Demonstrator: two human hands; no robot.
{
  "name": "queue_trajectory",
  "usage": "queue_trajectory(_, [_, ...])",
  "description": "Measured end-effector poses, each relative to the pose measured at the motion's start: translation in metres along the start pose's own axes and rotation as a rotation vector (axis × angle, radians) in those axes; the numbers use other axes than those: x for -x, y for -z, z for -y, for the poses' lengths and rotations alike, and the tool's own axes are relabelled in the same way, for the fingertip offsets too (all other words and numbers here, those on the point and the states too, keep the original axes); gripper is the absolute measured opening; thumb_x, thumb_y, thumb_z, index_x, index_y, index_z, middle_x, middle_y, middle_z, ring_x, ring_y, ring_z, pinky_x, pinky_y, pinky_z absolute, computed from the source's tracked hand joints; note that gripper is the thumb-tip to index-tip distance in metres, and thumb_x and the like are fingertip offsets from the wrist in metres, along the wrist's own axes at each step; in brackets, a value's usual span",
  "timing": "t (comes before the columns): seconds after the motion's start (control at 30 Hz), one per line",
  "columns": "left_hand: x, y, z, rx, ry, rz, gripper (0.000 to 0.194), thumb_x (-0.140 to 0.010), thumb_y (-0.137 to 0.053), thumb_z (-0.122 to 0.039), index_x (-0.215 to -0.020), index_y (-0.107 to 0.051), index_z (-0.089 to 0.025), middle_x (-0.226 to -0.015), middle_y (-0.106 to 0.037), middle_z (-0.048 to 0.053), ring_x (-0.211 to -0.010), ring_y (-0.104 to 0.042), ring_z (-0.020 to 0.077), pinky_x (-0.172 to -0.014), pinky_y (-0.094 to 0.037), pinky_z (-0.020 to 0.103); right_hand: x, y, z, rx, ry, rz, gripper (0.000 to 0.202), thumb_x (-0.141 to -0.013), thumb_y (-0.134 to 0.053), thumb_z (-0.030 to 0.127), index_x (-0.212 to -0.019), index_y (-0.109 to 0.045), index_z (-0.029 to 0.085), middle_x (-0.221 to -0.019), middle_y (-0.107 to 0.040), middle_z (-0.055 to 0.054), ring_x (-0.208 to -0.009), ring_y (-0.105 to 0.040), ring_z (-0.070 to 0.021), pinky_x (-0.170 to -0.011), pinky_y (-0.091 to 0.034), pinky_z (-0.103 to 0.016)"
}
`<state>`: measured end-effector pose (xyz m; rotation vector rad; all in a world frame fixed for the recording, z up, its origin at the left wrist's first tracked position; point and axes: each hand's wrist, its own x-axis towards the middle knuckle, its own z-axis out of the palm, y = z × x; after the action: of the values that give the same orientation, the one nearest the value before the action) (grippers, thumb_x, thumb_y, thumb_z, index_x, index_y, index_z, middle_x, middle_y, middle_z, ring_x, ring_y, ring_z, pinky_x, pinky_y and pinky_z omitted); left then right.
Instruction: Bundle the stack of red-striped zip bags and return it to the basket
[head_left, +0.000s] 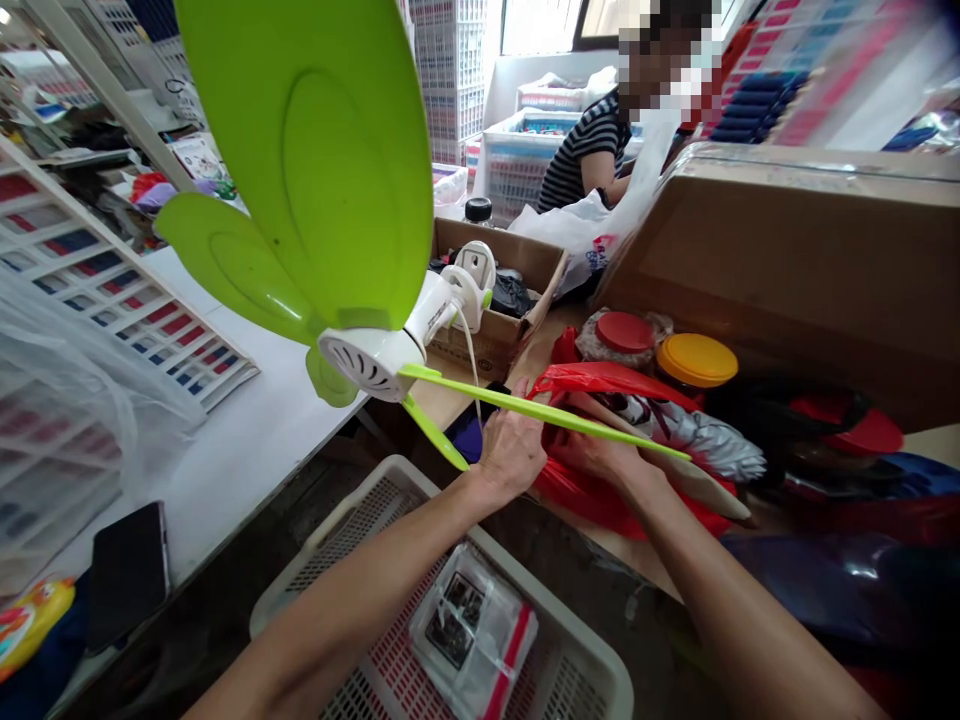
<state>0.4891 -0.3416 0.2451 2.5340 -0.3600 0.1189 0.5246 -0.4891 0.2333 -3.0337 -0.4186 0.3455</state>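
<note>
Forearms reach forward side by side; the left hand (511, 452) and right hand (600, 455) are both curled onto a crumpled red plastic bag (600, 495) at the worktop's (630, 555) near edge, beneath a lime-green bladed fan (315, 170). Below them, a white plastic basket (360, 520) holds a clear packet (472, 630). An open cardboard box (517, 320) holds dark items.

1 head-worn view, angled forward and down, close over a cluttered table (247, 450) and green fan (315, 180).
</note>
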Motion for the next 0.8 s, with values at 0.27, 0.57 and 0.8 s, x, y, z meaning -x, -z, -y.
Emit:
queue_trajectory(0.27, [-0.005, -0.004, -0.002, -0.013, 0.006, 0.020, 0.056, -0.085, -0.038, -0.017, -0.140, -0.029, -0.019, -0.142, -0.039, 0.014, -0.118, -0.051, 0.0276, -0.097, -0.044, 0.038, 0.051, 0.019, 0.015, -0.021, 0.046, -0.165, 0.030, -0.089, -0.040, 0.028, -0.113, -0.056, 0.019, -0.114, -0.063, -0.009, -0.101, -0.058, -0.0226, -0.083, -0.045, -0.032])
queue_trajectory(0.57, [-0.015, -0.004, -0.009, 0.091, -0.004, -0.066, 0.060, -0.078, -0.041, -0.009, -0.137, -0.033, -0.013, -0.141, -0.042, 0.013, -0.133, -0.034, 0.0235, -0.106, -0.036, 0.036, 0.074, 0.027, -0.033, 0.134, -0.083, -0.344, 0.033, -0.086, -0.047, 0.025, -0.112, -0.060, 0.010, -0.108, -0.063, -0.015, -0.101, -0.054, -0.0313, -0.087, -0.043, -0.043])
queue_trajectory(0.8, [-0.006, -0.009, -0.005, 0.087, 0.006, -0.062, 0.064, -0.075, -0.040, -0.006, -0.138, -0.031, -0.014, -0.141, -0.040, 0.016, -0.128, -0.042, 0.0249, -0.107, -0.034, 0.039, 0.027, 0.041, 0.013, 0.032, 0.087, 0.024, 0.028, -0.088, -0.038, 0.013, -0.101, -0.063, 0.013, -0.099, -0.067, -0.012, -0.093, -0.062, -0.0217, -0.079, -0.045, -0.029])
